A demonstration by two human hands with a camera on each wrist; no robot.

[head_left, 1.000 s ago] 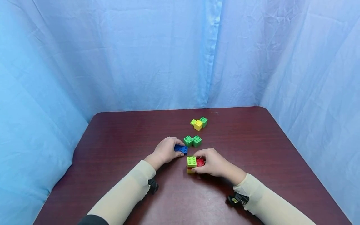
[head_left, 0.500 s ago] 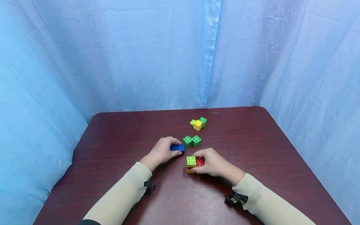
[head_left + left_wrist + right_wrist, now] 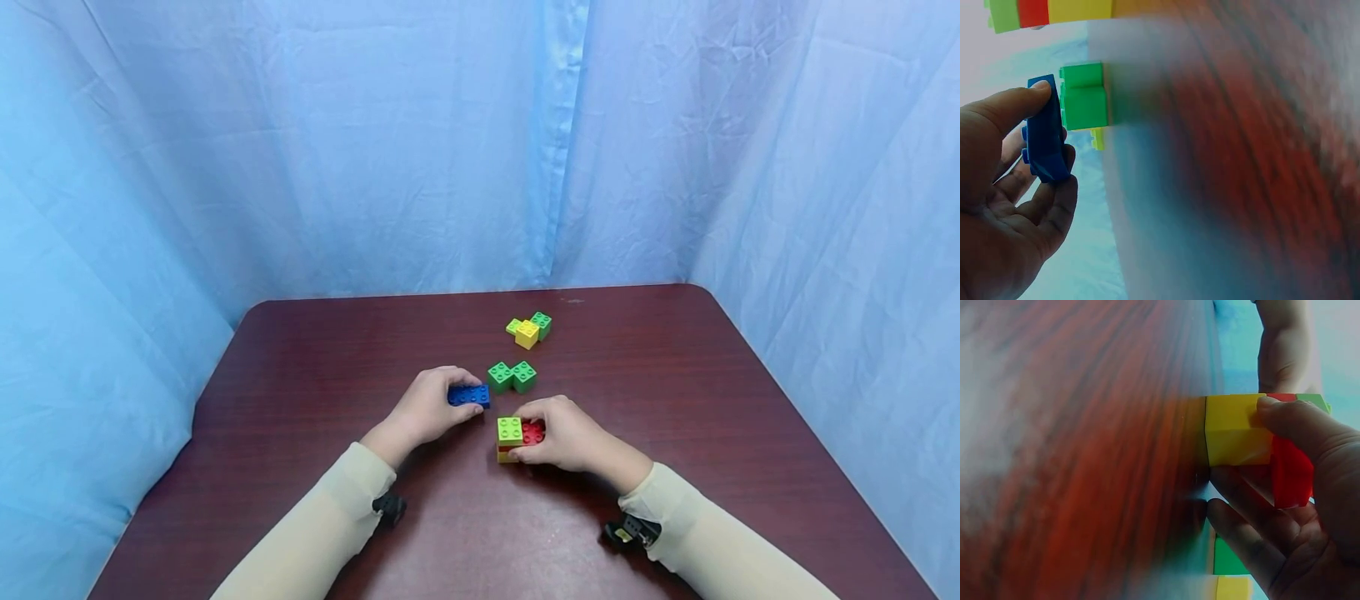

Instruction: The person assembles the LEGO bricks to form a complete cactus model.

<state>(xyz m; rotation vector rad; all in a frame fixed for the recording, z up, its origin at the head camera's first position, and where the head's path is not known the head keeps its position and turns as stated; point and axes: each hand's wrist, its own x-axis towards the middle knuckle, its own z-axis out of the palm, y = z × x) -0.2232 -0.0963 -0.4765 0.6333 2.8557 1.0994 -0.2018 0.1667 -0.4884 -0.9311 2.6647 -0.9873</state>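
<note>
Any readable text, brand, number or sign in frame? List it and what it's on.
None readable.
Yellow patch on the black right-wrist device: too small to tell if printed.
Blue brick, lime-topped stack: no lettering visible; studs too small to check.

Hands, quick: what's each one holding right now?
Left hand: closed, holding the blue brick between thumb and fingers.
Right hand: closed, holding the stack of yellow, red and lime bricks.

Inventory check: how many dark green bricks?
3: left green brick and right green brick near blue brick; far green brick behind yellow brick. Some may be hidden.
</note>
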